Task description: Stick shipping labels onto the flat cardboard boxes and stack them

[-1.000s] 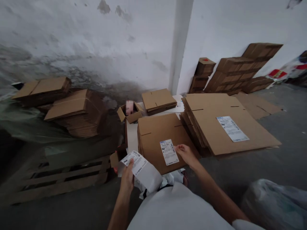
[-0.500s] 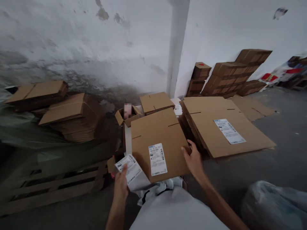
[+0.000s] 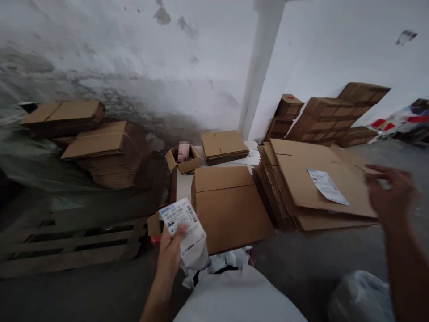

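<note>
In my left hand point(image 3: 171, 250) is a strip of printed shipping labels point(image 3: 182, 223), pinched between thumb and fingers and hanging toward my lap. My right hand point(image 3: 390, 190) is at the right edge of a flattened cardboard box point(image 3: 295, 179) with a white label point(image 3: 328, 187) on it. Its fingers are partly bent and apart, with a gap between them. That labelled box lies slightly askew on top of a pile of flat boxes point(image 3: 273, 183). Directly before me is another stack of flattened boxes point(image 3: 231, 214), its top one bare of any label.
Behind the stack stand a small open carton point(image 3: 187, 166) and a low pile of flat boxes point(image 3: 224, 145). Bundled cardboard point(image 3: 103, 152) and a wooden pallet point(image 3: 83, 246) are at left. Closed cartons point(image 3: 328, 114) line the wall. A plastic bag point(image 3: 362, 297) sits at lower right.
My right hand has moved right from the front stack, and the labelled box from there now lies on the right pile. The left hand still holds the labels. The view has shifted slightly.
</note>
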`<state>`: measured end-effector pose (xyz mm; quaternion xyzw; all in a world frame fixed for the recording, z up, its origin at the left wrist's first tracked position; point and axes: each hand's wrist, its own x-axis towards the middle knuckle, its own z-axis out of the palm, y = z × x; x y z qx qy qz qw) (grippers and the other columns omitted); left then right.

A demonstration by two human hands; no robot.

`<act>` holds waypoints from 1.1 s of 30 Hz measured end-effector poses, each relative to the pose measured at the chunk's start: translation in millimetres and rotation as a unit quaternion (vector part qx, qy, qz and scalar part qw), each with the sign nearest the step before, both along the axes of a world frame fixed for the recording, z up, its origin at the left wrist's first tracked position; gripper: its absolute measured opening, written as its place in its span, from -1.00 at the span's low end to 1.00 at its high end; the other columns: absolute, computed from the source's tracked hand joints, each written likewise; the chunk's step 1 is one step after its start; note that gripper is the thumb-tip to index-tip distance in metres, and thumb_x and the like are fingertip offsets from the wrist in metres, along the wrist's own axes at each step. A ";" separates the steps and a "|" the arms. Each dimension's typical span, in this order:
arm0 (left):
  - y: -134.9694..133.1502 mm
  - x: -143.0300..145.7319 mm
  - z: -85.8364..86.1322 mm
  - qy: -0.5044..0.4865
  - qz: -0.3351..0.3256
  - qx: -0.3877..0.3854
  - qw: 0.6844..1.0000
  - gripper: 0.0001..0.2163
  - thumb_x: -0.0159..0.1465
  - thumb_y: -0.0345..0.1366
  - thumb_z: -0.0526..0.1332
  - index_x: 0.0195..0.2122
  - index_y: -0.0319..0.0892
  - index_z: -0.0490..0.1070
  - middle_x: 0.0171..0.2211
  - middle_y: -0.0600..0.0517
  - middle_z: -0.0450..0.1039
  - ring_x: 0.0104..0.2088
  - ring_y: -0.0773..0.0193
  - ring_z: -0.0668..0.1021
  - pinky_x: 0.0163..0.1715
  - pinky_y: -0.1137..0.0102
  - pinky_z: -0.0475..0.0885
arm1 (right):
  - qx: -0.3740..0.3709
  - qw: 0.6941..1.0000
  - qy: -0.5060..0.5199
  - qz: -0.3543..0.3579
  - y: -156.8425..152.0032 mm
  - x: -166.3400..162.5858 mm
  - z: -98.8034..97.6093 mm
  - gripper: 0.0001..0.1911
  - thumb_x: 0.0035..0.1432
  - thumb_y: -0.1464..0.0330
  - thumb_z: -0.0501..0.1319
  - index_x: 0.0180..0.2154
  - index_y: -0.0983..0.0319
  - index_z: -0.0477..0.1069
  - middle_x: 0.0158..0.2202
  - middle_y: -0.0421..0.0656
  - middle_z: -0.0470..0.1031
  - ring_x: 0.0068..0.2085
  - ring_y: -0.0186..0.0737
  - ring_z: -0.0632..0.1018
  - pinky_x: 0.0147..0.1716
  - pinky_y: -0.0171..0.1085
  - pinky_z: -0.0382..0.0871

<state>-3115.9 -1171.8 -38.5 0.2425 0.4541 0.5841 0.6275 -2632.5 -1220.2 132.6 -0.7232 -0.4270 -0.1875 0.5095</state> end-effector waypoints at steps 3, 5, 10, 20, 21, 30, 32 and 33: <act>-8.9 23.1 8.9 0.060 -0.047 0.045 0.996 -0.54 0.01 -0.15 0.47 -0.08 -0.20 0.51 -0.13 -0.15 0.59 -0.02 -0.07 0.56 0.03 0.18 0.43 | -0.114 0.955 0.046 0.270 12.8 -127.6 -46.1 -0.74 0.23 0.14 0.19 -0.19 0.13 0.54 -0.17 -0.03 0.55 -0.10 -0.08 0.54 0.00 0.03 0.35; -14.0 34.5 13.4 0.116 -0.130 0.091 0.981 -0.68 0.07 -0.19 0.43 -0.17 -0.22 0.58 -0.09 -0.18 0.57 0.05 -0.10 0.51 0.16 0.16 0.31 | -0.219 0.866 0.072 0.442 17.9 -204.0 -73.2 -0.74 0.19 0.20 0.26 -0.12 0.16 0.50 0.06 -0.05 0.46 -0.05 -0.15 0.53 -0.01 -0.10 0.40; -21.1 33.0 15.9 0.076 -0.253 0.107 0.959 -0.69 0.15 -0.18 0.35 -0.11 -0.20 0.59 -0.04 -0.15 0.56 0.14 -0.11 0.44 0.24 0.09 0.18 | -0.198 0.824 0.126 0.516 21.9 -270.5 -114.2 -0.85 0.26 0.39 0.18 -0.12 0.16 0.45 -0.17 -0.18 0.55 -0.13 -0.28 0.55 -0.11 -0.31 0.41; 5.3 7.4 3.0 -0.139 0.084 -0.146 0.976 -0.73 0.30 -0.46 0.09 -0.01 -0.37 0.45 -0.31 -0.13 0.62 -0.24 0.12 0.65 -0.09 0.26 0.52 | -0.125 0.828 0.089 0.540 24.0 -280.6 -115.0 -0.92 0.23 0.45 0.18 -0.35 0.20 0.35 -0.26 -0.14 0.42 -0.15 -0.25 0.46 -0.12 -0.27 0.35; 7.2 5.2 2.2 -0.137 0.090 -0.148 0.975 -0.72 0.32 -0.46 0.07 -0.01 -0.37 0.45 -0.30 -0.13 0.61 -0.25 0.14 0.65 -0.09 0.25 0.52 | -0.127 0.832 0.107 0.530 28.1 -279.8 -111.9 -0.97 0.22 0.42 0.20 -0.28 0.20 0.35 -0.21 -0.13 0.43 -0.11 -0.24 0.46 -0.08 -0.25 0.35; -1.3 35.8 8.5 -0.184 -0.033 -0.134 0.973 -0.77 0.28 -0.39 0.15 -0.11 -0.37 0.50 -0.21 -0.17 0.60 -0.12 0.04 0.62 -0.10 0.22 0.54 | -0.222 0.783 0.130 0.567 44.6 -298.0 -154.5 -0.81 0.27 0.33 0.15 -0.24 0.16 0.54 -0.37 -0.15 0.55 -0.26 -0.24 0.57 -0.14 -0.25 0.44; 0.0 37.4 2.3 -0.179 -0.031 -0.138 0.974 -0.79 0.26 -0.40 0.17 -0.14 -0.35 0.51 -0.23 -0.16 0.61 -0.13 0.04 0.62 -0.12 0.23 0.55 | -0.199 0.787 0.116 0.572 38.9 -299.1 -144.0 -0.81 0.26 0.33 0.15 -0.31 0.18 0.53 -0.34 -0.13 0.53 -0.25 -0.25 0.55 -0.20 -0.28 0.42; 2.4 35.3 -2.2 -0.169 -0.016 -0.139 0.976 -0.80 0.25 -0.41 0.17 -0.15 -0.34 0.51 -0.24 -0.15 0.60 -0.14 0.06 0.62 -0.14 0.24 0.55 | -0.181 0.789 0.113 0.576 36.2 -297.6 -134.6 -0.82 0.26 0.34 0.16 -0.34 0.19 0.51 -0.31 -0.11 0.52 -0.23 -0.26 0.53 -0.21 -0.30 0.41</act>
